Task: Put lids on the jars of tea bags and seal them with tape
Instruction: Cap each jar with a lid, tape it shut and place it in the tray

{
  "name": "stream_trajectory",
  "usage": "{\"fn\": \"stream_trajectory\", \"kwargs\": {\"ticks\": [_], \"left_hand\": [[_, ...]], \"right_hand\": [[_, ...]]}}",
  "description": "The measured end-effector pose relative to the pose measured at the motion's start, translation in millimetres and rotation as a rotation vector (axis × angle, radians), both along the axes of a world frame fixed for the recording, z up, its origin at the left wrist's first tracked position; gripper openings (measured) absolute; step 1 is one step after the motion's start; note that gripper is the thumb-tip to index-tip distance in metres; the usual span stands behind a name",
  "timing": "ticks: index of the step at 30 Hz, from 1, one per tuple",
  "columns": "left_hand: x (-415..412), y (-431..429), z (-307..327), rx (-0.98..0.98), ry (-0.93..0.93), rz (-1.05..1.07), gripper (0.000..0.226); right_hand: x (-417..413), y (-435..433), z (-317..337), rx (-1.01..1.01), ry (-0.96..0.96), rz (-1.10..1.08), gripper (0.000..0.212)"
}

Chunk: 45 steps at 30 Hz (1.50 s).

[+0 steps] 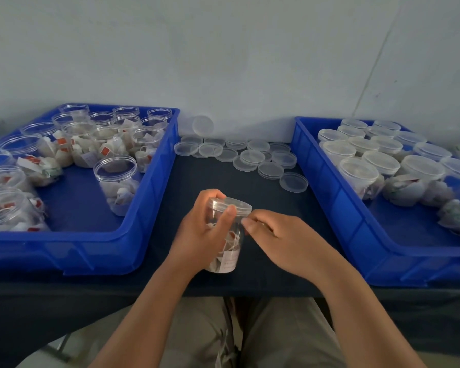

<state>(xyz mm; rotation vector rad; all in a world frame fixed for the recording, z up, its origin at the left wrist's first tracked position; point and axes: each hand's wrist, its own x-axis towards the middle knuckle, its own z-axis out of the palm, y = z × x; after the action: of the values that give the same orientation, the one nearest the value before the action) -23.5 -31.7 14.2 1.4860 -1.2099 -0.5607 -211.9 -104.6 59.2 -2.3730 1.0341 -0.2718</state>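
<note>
Head camera view, looking down at a table covered in dark cloth [282,200], set against a pale wall [223,49].

At the middle, near the front edge, the person's left hand [205,235] grips a clear plastic jar [231,248] that holds tea bags. Its fingers wrap round the far side and its thumb presses the near side just under the rim. A clear lid [233,203] sits on top of the jar, and the jar leans slightly to the right.

The right hand [282,235] comes in from the right with its fingers curled and its fingertips bunched against the jar's side, just below the lid. Whether they pinch anything cannot be told; no tape can be made out.

To the left sits a blue tray [154,181] of open jars [116,179] of tea bags, none with a lid. To the right sits a second blue tray [329,197] of lidded jars [359,176] of tea bags.

Between the trays, at the back of the table, lies a cluster of loose lids [252,158], some stacked. One lid [203,125] stands on edge against the wall.

Below the table edge, the person's beige trousers [276,328] show.
</note>
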Motion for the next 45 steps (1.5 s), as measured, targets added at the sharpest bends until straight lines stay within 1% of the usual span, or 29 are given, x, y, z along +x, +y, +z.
{"fn": "stream_trajectory", "kwargs": {"ticks": [2, 4, 6, 8, 10, 13, 15, 17, 19, 21, 23, 24, 26, 28, 29, 30, 31, 32, 34, 35, 36, 37, 39, 40, 42, 44, 45], "left_hand": [[3.3, -0.5, 2.3, 0.001, 0.055, -0.036, 0.039], [5.9, -2.3, 4.9, 0.000, 0.080, -0.069, 0.039], [9.1, -5.5, 5.7, 0.025, 0.096, -0.100, 0.032], [14.0, -9.5, 5.3, 0.069, 0.088, -0.111, 0.016], [18.3, -12.4, 6.4, 0.098, 0.081, -0.125, 0.011], [20.8, -13.1, 8.7, 0.120, 0.074, -0.161, 0.015], [22.8, -12.3, 6.5, 0.116, 0.092, -0.182, 0.018], [27.3, -12.1, 3.0, 0.103, 0.128, -0.213, 0.028], [30.9, -12.1, -0.3, 0.093, 0.162, -0.259, 0.040], [32.5, -12.7, -5.7, 0.085, 0.220, -0.291, 0.054], [31.2, -14.4, -12.5, 0.094, 0.281, -0.240, 0.057], [28.8, -15.7, -13.9, 0.093, 0.284, -0.202, 0.054], [23.1, -17.2, -12.4, 0.082, 0.212, -0.071, 0.045], [19.8, -13.1, -9.7, 0.027, 0.126, 0.089, 0.031], [19.0, -9.3, -8.3, 0.012, 0.096, 0.119, 0.031], [16.7, -4.7, -6.2, 0.019, 0.061, 0.115, 0.039], [12.5, -0.2, -3.5, 0.049, 0.027, 0.102, 0.052], [6.3, 2.9, -1.3, 0.082, 0.015, 0.090, 0.069], [-9.3, 3.0, 2.7, 0.134, 0.053, 0.104, 0.102], [-15.7, 2.2, 4.8, 0.148, 0.060, 0.140, 0.111], [-19.8, 1.3, 6.2, 0.144, 0.046, 0.188, 0.115], [-21.6, 0.0, 5.5, 0.130, 0.025, 0.234, 0.113], [-19.4, -3.4, 2.5, 0.101, 0.009, 0.286, 0.093], [-17.0, -5.3, 1.7, 0.097, 0.007, 0.279, 0.084], [-11.9, -8.6, 0.8, 0.103, 0.002, 0.247, 0.074], [-4.1, -10.9, -0.9, 0.103, 0.045, 0.259, 0.070], [0.4, -11.9, -1.2, 0.105, 0.083, 0.270, 0.069]], "right_hand": [[-3.0, -4.9, 5.2, 0.025, 0.049, 0.053, 0.037], [-6.1, -9.6, 10.5, 0.046, 0.097, 0.108, 0.040], [-8.7, -13.8, 14.1, 0.074, 0.133, 0.125, 0.043], [-11.6, -18.0, 15.9, 0.092, 0.164, 0.107, 0.047], [-14.6, -23.1, 16.5, 0.093, 0.166, 0.064, 0.050], [-16.3, -31.2, 13.2, 0.115, 0.126, 0.014, 0.055], [-13.8, -34.7, 6.1, 0.141, 0.108, 0.001, 0.064], [-9.8, -36.0, -2.2, 0.171, 0.088, -0.007, 0.079], [-4.9, -34.6, -8.1, 0.193, 0.058, 0.001, 0.087], [1.0, -32.3, -10.5, 0.202, 0.015, 0.022, 0.084], [7.0, -31.6, -11.8, 0.191, -0.038, 0.025, 0.077], [9.5, -31.3, -12.4, 0.179, -0.069, 0.013, 0.072], [12.4, -29.8, -13.1, 0.157, -0.131, -0.031, 0.062], [12.4, -27.0, -13.9, 0.146, -0.183, -0.072, 0.058], [11.9, -25.1, -13.9, 0.135, -0.192, -0.082, 0.058], [11.5, -22.7, -13.6, 0.122, -0.194, -0.086, 0.060], [11.6, -20.2, -13.2, 0.110, -0.196, -0.086, 0.061], [12.6, -17.3, -12.9, 0.097, -0.198, -0.084, 0.062], [15.3, -11.7, -13.2, 0.071, -0.203, -0.087, 0.060], [17.3, -9.0, -13.8, 0.052, -0.203, -0.087, 0.058], [19.1, -6.7, -14.4, 0.029, -0.202, -0.084, 0.055], [20.3, -4.7, -14.8, 0.011, -0.201, -0.081, 0.053], [21.5, -3.2, -14.5, 0.006, -0.217, -0.066, 0.051], [20.8, -4.7, -13.9, 0.020, -0.231, -0.055, 0.056], [14.9, -10.3, -12.1, 0.062, -0.229, -0.039, 0.073], [5.8, -15.5, -10.7, 0.082, -0.157, -0.006, 0.088], [0.9, -16.8, -10.7, 0.084, -0.118, 0.015, 0.090]]}}
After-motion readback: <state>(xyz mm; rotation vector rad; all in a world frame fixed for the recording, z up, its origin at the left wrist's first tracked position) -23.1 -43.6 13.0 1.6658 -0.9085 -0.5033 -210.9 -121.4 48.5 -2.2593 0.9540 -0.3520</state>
